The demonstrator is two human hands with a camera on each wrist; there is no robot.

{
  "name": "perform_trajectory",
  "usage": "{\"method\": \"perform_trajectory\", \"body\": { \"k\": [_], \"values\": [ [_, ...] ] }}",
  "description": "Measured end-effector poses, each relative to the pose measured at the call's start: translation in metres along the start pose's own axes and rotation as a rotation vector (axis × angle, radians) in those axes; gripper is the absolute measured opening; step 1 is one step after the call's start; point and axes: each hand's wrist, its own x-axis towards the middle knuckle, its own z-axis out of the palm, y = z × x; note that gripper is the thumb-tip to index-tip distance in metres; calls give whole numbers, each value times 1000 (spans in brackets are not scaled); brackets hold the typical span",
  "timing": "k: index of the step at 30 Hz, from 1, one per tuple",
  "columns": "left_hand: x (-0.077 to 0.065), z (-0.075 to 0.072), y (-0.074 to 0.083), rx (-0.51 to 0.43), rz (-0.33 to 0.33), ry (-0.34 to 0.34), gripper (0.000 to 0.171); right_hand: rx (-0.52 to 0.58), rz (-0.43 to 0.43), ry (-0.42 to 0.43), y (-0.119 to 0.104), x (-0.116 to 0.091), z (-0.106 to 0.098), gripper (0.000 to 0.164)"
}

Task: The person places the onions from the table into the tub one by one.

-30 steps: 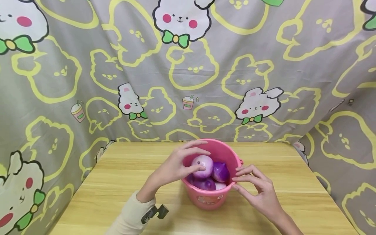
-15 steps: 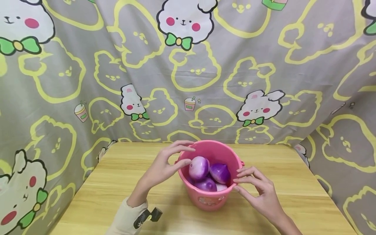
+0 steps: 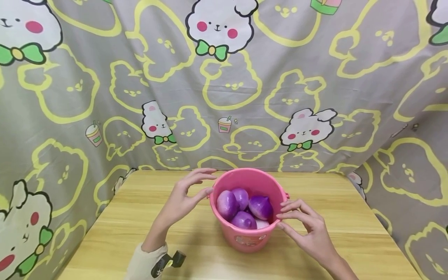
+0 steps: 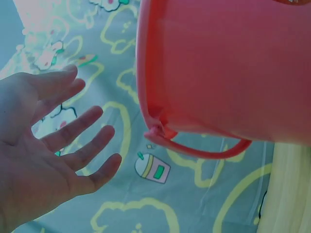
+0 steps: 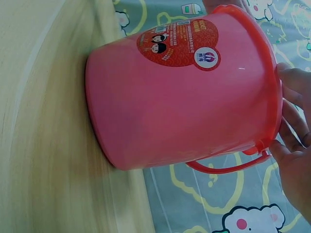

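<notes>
A pink bucket point(image 3: 246, 239) stands upright on the wooden table, holding several purple onions point(image 3: 260, 207). One purple-white onion point(image 3: 227, 204) lies against the bucket's left inner wall. My left hand point(image 3: 183, 198) hovers just outside the left rim with spread, slightly bent fingers and nothing in them. In the left wrist view, a gap separates the left hand point(image 4: 58, 141) from the bucket. On the opposite side, my right hand point(image 3: 308, 225) holds the right rim lightly between thumb and fingertips. The right wrist view shows the right hand point(image 5: 294, 126) at that rim, beside the bucket handle point(image 5: 223, 170).
A patterned curtain point(image 3: 252, 93) hangs behind and on both sides of the wooden table point(image 3: 147, 202). The bucket's handle point(image 4: 209, 154) hangs down at the back. A red label point(image 5: 180, 43) covers part of its front.
The left hand has released the purple-white onion inside the bucket and withdrawn left past the rim. That onion has settled lower left, exposing another one behind it. The right hand stays at the rim.
</notes>
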Motion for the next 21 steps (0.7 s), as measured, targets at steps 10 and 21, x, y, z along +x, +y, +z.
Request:
{"method": "perform_trajectory", "body": {
  "k": [10, 21],
  "values": [
    [-9, -2, -8, 29, -14, 63, 29, -115, 19, -21, -10, 5, -3, 39],
    [-20, -8, -18, 54, -51, 92, 32, -411, 30, 71, -22, 8, -19, 32]
  ]
}}
